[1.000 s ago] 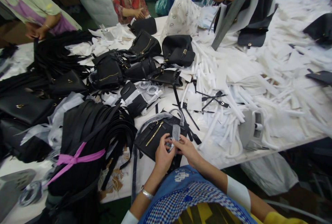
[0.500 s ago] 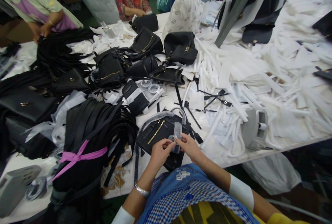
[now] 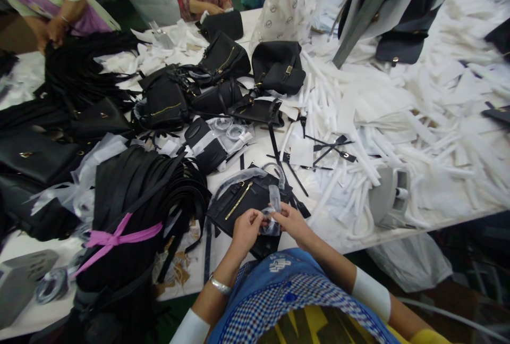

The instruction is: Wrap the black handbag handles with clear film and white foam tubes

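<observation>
A black bag (image 3: 227,208) with a gold zipper lies flat on the table right before me. Over its right side, a strip of clear plastic wrap (image 3: 274,198) sticks up between my fingers. My left hand (image 3: 247,227) pinches the wrap from the left, thumb against fingertips. From the right, my right hand (image 3: 291,221) pinches the same wrap, its fingertips almost meeting the left ones. A plastic-wrapped handle (image 3: 239,176) arches along the bag's upper edge. Whatever lies inside the wrap at my fingertips is too small to make out.
Black straps bundled with a pink tie (image 3: 119,236) stand at my left. Several black bags (image 3: 167,100) are piled beyond. Loose black straps (image 3: 332,144) and heaped white stuffing strips (image 3: 362,158) lie right, beside a grey tape dispenser (image 3: 384,198). Two co-workers handle things across the table.
The view has shifted slightly. My hands stay at the same spot on the bag, fingers moving only a little on the plastic wrap.
</observation>
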